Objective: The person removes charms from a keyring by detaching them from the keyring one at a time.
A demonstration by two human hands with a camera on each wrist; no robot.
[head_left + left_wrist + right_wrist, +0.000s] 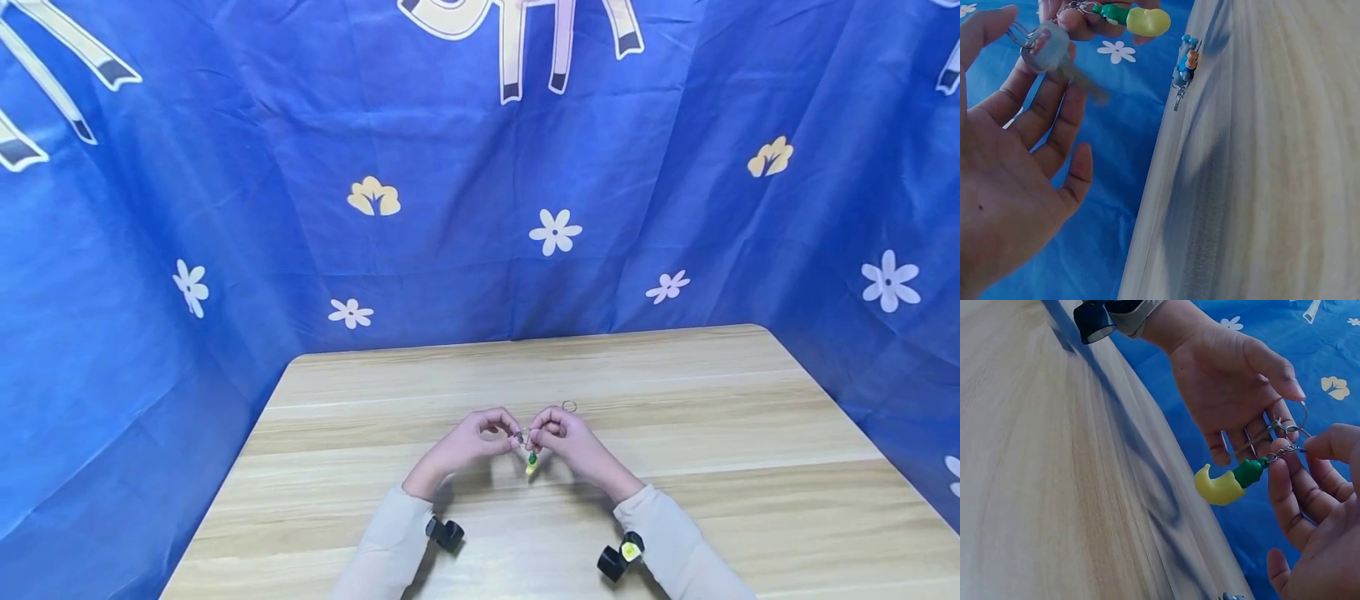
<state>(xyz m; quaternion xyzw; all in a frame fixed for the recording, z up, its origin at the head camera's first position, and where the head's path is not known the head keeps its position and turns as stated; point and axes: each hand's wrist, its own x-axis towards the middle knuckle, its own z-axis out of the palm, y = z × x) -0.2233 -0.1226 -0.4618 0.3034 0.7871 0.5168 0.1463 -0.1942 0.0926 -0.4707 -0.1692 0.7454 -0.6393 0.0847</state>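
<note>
My left hand (472, 442) pinches a metal split ring (1302, 412) between thumb and index finger. A key (1054, 53) with a rounded head hangs from that ring, its blade blurred in the left wrist view. Opposite, my right hand (573, 442) pinches the ring end of a short chain (1284, 450), close against the split ring. From this chain dangles a charm (1225, 484), green on top with a curved yellow body, above the table. Both hands meet at mid-table, fingertips nearly together. Whether the two rings are linked I cannot tell.
Beyond the right hand, a thin ring (569, 406) lies on the wooden table (750, 467). A small blue and orange figure charm (1188, 61) with a metal chain rests on the tabletop. Blue patterned cloth (450, 275) encloses the back and sides.
</note>
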